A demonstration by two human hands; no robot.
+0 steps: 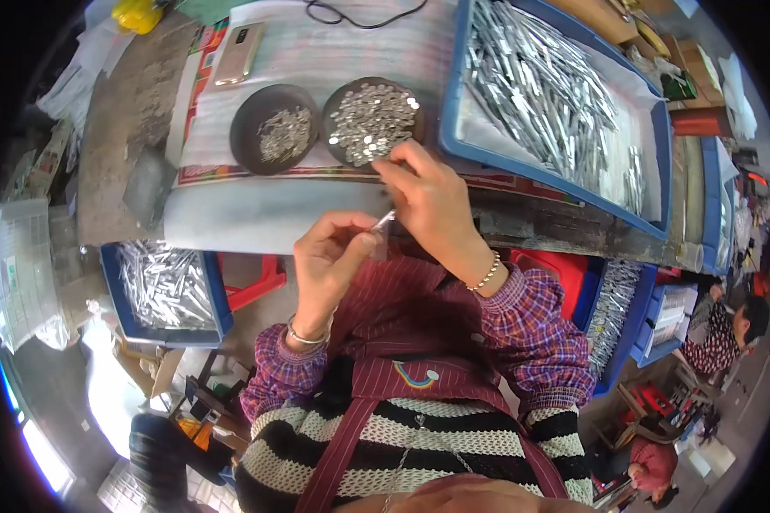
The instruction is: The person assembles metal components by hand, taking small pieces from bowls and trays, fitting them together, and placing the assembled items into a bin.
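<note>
The left hand [327, 256], nearer the wearer than the disc bowl [330, 147], pinches a small metal piece [385, 220] between thumb and forefinger. The right hand [436, 201] is bent over the disc bowl's near rim, thumb and forefinger almost closed; whether a disc is between them I cannot tell. The shiny discs [372, 115] are heaped in that bowl.

Good practice here would be to pick one disc at a time, by its edge, and keep the left pinch firm and close by, so the reach stays short.

Just left of the disc bowl is a second bowl [246, 120] of small metal parts; beyond that bowl lies a phone [239, 53]. A cable [368, 27] lies beyond the disc bowl, out of the way. To its right, the tray [665, 171] of metal strips [539, 85] stands near, its wall probably limiting a sideways sweep of the right hand.
</note>
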